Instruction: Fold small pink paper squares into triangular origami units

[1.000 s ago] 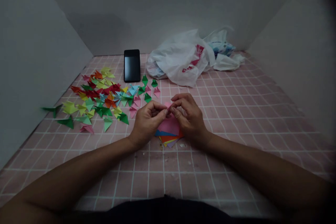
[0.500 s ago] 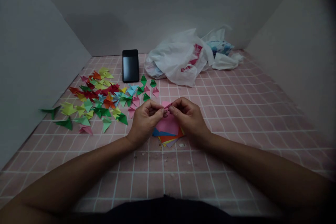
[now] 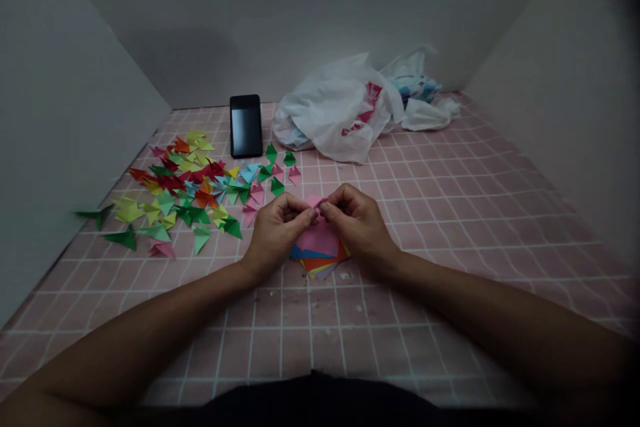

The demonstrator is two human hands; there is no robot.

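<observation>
Between the fingertips of both hands is a small folded pink paper [image 3: 318, 205], mostly covered by the fingers. My left hand [image 3: 280, 227] pinches its left side, thumb against fingers. My right hand [image 3: 357, 223] pinches the right side in the same way. Right below the hands lies a stack of square paper sheets, with a pink sheet [image 3: 320, 240] on top. Blue [image 3: 311, 253], orange, yellow and lilac corners fan out under it. The folded piece's exact shape is too small to make out against the pink sheet.
Many folded paper pieces [image 3: 193, 181] in several colours spread over the left side of the checked pink cloth [image 3: 450, 213]. A black phone [image 3: 245, 127] leans upright behind them. White plastic bags [image 3: 340, 110] lie against the back wall. Small scraps dot the cloth near me.
The right thumb and fingers have shifted slightly on the folded pink paper. The whole view has moved a little; everything else lies as before.
</observation>
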